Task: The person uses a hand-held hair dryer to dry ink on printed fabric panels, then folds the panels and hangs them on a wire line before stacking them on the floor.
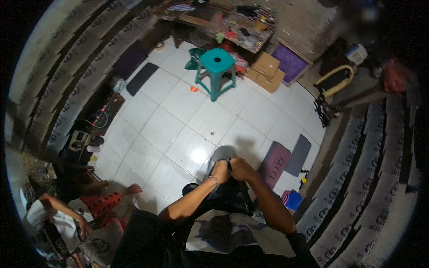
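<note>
Fingers of the left hand (219, 171) and right hand (241, 169) curl closed on a dark, narrow piece (229, 165) between them; the fingertips are hidden, so their exact pinch cannot be told. Just beyond the knuckles shows a smooth, rounded grey shape (222, 153), its kind unclear. Farther ahead of the fingers, glossy white floor tiles (178, 129) stretch to a teal plastic stool (217, 61) and brown cardboard (267, 71). Right of them lies a flat maroon slab (274, 164), then grey printed rows (333, 194), cut off by the dark rim.
</note>
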The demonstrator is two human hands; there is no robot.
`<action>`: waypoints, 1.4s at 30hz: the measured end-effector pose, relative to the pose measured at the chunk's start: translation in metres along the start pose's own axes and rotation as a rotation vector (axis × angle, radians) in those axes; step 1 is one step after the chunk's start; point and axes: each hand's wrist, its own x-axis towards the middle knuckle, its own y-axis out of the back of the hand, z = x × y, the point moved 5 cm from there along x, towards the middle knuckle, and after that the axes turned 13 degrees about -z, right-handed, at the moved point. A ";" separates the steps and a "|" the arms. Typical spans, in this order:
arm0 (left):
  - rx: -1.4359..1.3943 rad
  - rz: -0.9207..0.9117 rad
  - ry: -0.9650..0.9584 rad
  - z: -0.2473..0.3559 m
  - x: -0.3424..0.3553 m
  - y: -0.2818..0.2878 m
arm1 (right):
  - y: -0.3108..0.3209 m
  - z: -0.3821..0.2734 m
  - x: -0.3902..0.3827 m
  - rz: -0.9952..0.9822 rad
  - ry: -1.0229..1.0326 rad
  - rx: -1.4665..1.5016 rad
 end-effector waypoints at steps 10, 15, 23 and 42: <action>-1.418 0.344 0.180 0.000 0.084 0.111 | 0.151 -0.050 0.103 0.050 0.153 -0.168; -1.508 0.479 -0.045 -0.003 0.115 0.208 | 0.207 -0.112 0.168 0.113 0.254 -0.374; -0.573 0.754 -0.272 -0.072 0.177 0.407 | 0.314 -0.228 0.346 0.357 0.307 -0.390; -1.907 0.452 0.403 -0.303 0.167 0.487 | 0.338 -0.162 0.644 -0.513 -0.397 0.731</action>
